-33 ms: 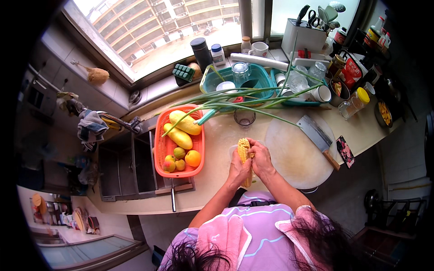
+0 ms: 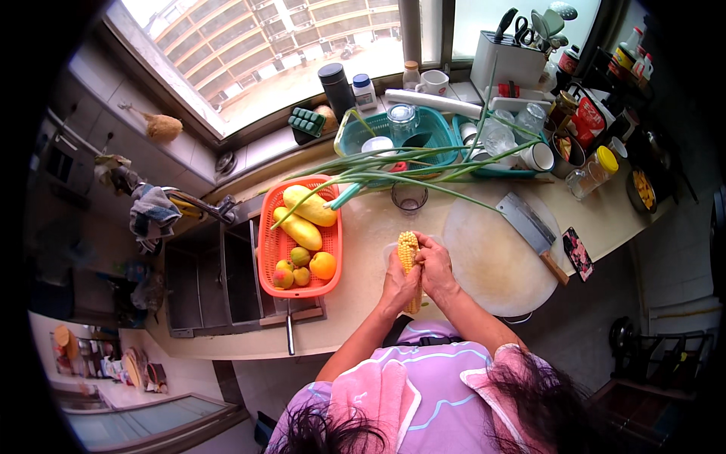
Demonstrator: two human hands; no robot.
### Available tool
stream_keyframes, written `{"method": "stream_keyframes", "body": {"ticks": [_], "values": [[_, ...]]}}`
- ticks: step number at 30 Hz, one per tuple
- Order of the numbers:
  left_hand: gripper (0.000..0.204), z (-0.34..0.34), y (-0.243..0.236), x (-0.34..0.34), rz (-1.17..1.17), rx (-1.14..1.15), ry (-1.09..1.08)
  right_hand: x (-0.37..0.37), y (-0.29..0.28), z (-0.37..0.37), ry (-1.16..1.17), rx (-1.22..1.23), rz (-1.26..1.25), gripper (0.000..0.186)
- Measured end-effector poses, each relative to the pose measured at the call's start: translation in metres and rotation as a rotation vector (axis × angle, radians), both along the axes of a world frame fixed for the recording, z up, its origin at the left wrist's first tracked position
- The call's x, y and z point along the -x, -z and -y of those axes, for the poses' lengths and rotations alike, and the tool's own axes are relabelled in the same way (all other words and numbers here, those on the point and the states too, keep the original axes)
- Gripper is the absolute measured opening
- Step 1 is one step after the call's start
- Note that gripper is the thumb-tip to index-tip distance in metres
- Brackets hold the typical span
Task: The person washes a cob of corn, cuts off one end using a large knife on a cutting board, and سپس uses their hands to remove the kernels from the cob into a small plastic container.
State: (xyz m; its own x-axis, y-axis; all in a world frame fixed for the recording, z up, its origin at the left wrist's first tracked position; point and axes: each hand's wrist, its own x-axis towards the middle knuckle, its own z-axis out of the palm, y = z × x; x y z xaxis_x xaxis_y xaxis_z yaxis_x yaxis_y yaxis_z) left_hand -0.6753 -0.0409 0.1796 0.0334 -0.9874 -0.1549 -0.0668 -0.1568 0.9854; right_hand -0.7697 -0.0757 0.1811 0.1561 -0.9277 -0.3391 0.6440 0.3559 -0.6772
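A yellow corn cob point(image 2: 407, 247) stands roughly upright between my hands over the counter. My left hand point(image 2: 398, 284) is wrapped round its lower part, with the cob's bottom end showing below. On the cob's right side, the fingers and thumb of my right hand point(image 2: 436, 266) are closed against the kernels. Part of a pale, see-through container shows behind the left hand, mostly hidden. Beyond the cob sits a small clear glass bowl point(image 2: 409, 198).
An orange basket point(image 2: 338, 257) of yellow squash and fruit stands left, beside the sink point(image 2: 198, 276). Long green onions point(image 2: 423, 175) stretch across the back. On the right, a cleaver point(image 2: 527, 223) lies on a round cutting board point(image 2: 484, 265). Teal baskets point(image 2: 442, 125) hold glassware behind.
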Motion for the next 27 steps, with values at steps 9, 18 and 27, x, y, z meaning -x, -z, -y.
{"method": "stream_keyframes", "body": {"ticks": [9, 18, 27], "values": [[0.05, 0.001, 0.001, -0.005, -0.023, 0.003, 0.02, -0.001, -0.01, 0.001, 0.017, -0.047, 0.082, 0.032], [0.051, -0.001, -0.003, -0.001, 0.021, 0.001, 0.004, 0.002, 0.011, 0.011, 0.009, -0.023, 0.076, 0.033], [0.05, 0.0, -0.003, -0.002, 0.125, 0.001, -0.016, -0.005, 0.002, 0.003, 0.044, -0.008, -0.027, 0.035]]}}
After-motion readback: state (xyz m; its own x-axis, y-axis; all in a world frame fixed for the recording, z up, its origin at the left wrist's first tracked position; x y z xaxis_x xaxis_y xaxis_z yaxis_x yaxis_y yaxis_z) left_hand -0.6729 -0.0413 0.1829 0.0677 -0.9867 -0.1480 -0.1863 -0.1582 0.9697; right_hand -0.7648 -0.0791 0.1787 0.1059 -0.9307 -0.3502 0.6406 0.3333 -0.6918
